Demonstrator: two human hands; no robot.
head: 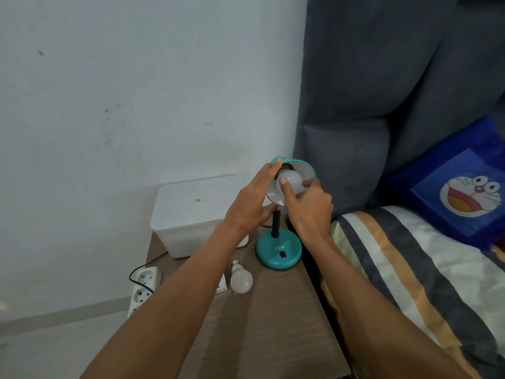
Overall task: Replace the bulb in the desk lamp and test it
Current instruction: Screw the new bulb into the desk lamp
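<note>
A teal desk lamp stands on the wooden bedside table (pixel 273 318), its round base (pixel 278 251) bearing a black switch. The shade (pixel 303 168) is tilted toward me. A white bulb (pixel 291 179) sits in the shade's socket, unlit. My right hand (pixel 308 206) grips this bulb with thumb and fingers. My left hand (pixel 252 203) holds the shade's left rim, fingers along its edge. A second white bulb (pixel 240 279) lies on its side on the table in front of the base.
A white lidded plastic box (pixel 191 214) stands at the table's back left. A white power strip (pixel 143 285) with a black cord hangs by the table's left edge. A small white card (pixel 220 287) lies beside the loose bulb. A bed with a striped cover (pixel 410 269) lies to the right.
</note>
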